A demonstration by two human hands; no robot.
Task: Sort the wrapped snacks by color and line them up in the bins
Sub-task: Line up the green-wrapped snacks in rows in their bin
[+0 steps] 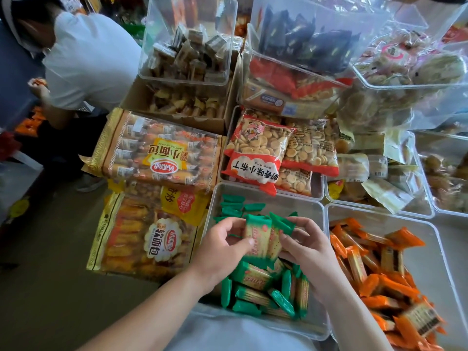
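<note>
Far on the left a person in a white shirt (86, 59) bends over. Next come two big bags of bread. One bread bag (157, 150) lies further back. The other bread bag (147, 239) lies closer, just beside the green bin (278, 198).

This clear bin holds the green snacks (266, 287). Many stand on edge in the near part and some lie loose at the far end. A red bag of little round cookies (255, 150) lies behind it.

Over the middle of the bin, the left grip (220, 249) pinches the held green snacks (258, 239), thumb on the front. The right grip (309, 249) holds the same small bunch from the other side with curled fingers.

On the right, touching the green bin, is the orange bin (392, 216). The orange snacks (367, 274) lie in it in a loose heap.
</note>
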